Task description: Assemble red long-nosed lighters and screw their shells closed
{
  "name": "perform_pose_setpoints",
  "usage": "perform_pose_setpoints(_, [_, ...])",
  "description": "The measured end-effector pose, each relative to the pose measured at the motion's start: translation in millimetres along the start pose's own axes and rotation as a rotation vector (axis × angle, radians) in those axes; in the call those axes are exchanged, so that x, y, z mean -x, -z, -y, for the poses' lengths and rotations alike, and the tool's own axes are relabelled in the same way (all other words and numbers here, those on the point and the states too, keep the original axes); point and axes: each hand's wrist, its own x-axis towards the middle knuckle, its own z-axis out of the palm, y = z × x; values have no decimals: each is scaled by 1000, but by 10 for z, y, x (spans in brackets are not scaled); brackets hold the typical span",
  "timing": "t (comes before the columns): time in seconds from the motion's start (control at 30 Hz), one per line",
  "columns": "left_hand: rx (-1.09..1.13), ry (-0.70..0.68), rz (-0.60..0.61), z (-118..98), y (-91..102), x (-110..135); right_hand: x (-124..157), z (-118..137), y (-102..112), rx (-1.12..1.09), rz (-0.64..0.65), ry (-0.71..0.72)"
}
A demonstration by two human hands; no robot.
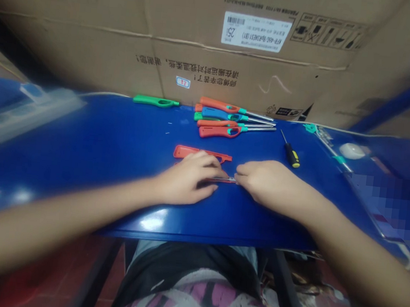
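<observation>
My left hand [191, 179] is closed over a red lighter casing half [228, 182] on the blue table, and a bit of metal shows between its fingertips and my other hand. My right hand [266, 179] pinches at the right end of that piece; whatever its fingers grip is hidden. Just beyond my left hand lies another red casing half [201, 153], partly covered by the fingers. Farther back sits a pile of long-necked lighters in orange, blue and green, with an orange lighter [218, 131] at the front.
A green casing [155, 101] lies by the cardboard wall [188, 29]. To the right are a black-and-yellow screwdriver [291, 155], a teal-tipped metal rod [332, 150], a round white object [352, 151] and a blurred-out flat device [386, 206]. A power strip [29, 115] stands left.
</observation>
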Motion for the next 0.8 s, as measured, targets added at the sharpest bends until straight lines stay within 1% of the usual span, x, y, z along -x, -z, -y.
perform_pose_setpoints(0.17, [28,5,-13,5,-12,0,-7,10,0,-8,4,-1])
perform_pose_setpoints(0.3, [82,18,-62,5,-10,4,22,-32,-58,-51,-64,-15])
perform_pose_setpoints(0.47, [117,12,-93,4,-1,-3,10,-139,-144,-309,-209,-18])
perform_pose_setpoints(0.53, [125,6,-101,8,-3,-8,-26,-177,-173,-415,-245,-33])
perform_pose_setpoints(0.6, [135,5,-112,14,-9,-10,-71,-205,-200,-527,-244,-88])
perform_pose_setpoints(0.7, [151,8,-127,30,-26,-8,-137,-238,-231,-682,-178,-222])
perform_pose_setpoints(0.73, [156,10,-127,35,-30,-9,-155,-249,-237,-722,-156,-250])
perform_pose_setpoints(0.8, [175,13,-130,46,-26,-13,-182,-269,-242,-762,-126,-254])
